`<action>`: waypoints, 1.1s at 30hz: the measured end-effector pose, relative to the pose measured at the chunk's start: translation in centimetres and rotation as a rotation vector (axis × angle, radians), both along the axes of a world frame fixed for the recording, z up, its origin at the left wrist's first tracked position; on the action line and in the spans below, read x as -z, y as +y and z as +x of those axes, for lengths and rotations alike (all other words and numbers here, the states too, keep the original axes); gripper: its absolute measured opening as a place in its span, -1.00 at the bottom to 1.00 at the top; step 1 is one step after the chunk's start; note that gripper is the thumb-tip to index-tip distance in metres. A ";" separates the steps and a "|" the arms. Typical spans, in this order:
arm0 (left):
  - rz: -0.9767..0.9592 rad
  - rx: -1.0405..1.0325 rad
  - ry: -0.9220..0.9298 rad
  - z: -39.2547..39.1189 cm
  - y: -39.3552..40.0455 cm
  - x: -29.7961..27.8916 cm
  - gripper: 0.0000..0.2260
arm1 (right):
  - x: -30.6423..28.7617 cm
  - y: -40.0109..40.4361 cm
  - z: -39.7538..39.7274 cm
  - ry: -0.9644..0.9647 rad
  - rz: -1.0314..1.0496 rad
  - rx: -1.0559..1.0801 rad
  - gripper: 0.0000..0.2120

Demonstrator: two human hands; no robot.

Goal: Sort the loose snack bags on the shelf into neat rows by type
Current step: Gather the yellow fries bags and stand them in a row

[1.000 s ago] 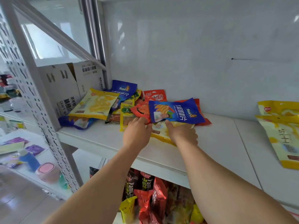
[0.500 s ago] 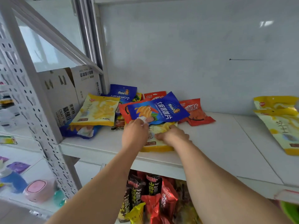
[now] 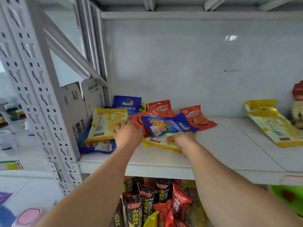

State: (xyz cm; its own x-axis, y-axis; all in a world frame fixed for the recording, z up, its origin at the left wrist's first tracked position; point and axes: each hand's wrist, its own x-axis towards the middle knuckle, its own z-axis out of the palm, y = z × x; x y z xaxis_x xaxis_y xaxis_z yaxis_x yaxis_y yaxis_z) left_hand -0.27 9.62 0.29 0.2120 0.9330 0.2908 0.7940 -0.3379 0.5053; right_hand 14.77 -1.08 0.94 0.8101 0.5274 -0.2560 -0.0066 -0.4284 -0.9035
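Note:
Loose snack bags lie piled at the left of the white shelf (image 3: 221, 154). My left hand (image 3: 127, 135) curls its fingers over the right edge of a yellow bag (image 3: 105, 123) that leans on a blue bag (image 3: 95, 146). My right hand (image 3: 182, 139) grips a second yellow bag (image 3: 157, 143) lying flat near the front. A blue bag (image 3: 167, 125) rests loose on top of that second yellow bag. Behind the pile are red bags (image 3: 196, 118), (image 3: 161, 108) and another blue bag (image 3: 127, 103).
Two yellow bags (image 3: 272, 126) lie stacked at the shelf's right end, beside a red-topped packet (image 3: 297, 102). A cardboard box (image 3: 77, 110) stands past the perforated post (image 3: 37, 89) on the left. The shelf below holds upright snack packs (image 3: 157, 200).
My left hand has let go of the blue bag and moved left onto the leaning yellow bag. The blue bag now rests flat. My right hand keeps hold of the front yellow bag.

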 end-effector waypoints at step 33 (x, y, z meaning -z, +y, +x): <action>-0.653 -0.023 -0.835 -9.1 8.3 -2.1 -0.71 | 1.5 1.4 -5.0 0.439 0.243 -0.623 -0.55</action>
